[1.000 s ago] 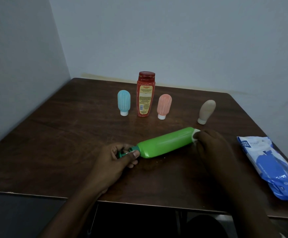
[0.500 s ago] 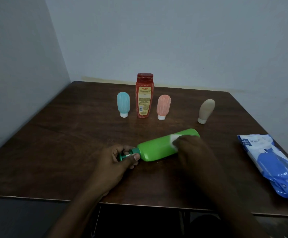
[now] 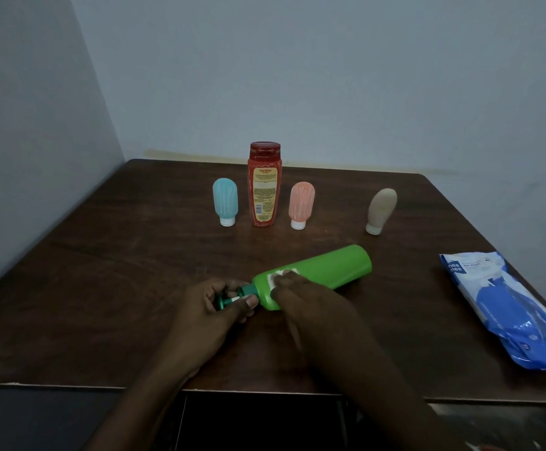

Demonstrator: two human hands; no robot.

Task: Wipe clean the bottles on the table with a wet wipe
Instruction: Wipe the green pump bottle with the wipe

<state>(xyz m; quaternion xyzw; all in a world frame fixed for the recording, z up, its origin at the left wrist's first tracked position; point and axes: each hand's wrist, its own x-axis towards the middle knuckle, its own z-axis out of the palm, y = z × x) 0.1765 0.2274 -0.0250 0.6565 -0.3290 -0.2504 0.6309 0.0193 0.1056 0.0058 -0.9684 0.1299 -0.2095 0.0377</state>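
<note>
A green bottle (image 3: 330, 266) lies on its side near the middle of the dark wooden table (image 3: 102, 288), base pointing back right. My left hand (image 3: 213, 310) grips its dark green pump top at the front left end. My right hand (image 3: 310, 304) presses a white wet wipe (image 3: 279, 275) against the bottle's shoulder, close to the neck. Most of the wipe is hidden under my fingers.
Behind stand a blue bottle (image 3: 225, 201), a tall red bottle (image 3: 264, 183), a pink bottle (image 3: 301, 205) and a tilted beige bottle (image 3: 380, 210). A blue wet-wipe pack (image 3: 509, 304) lies at the table's right edge. Walls close in at the back and left.
My right hand slid the wipe along the green bottle from its base end down to the shoulder by the neck. The left hand kept its grip on the pump.
</note>
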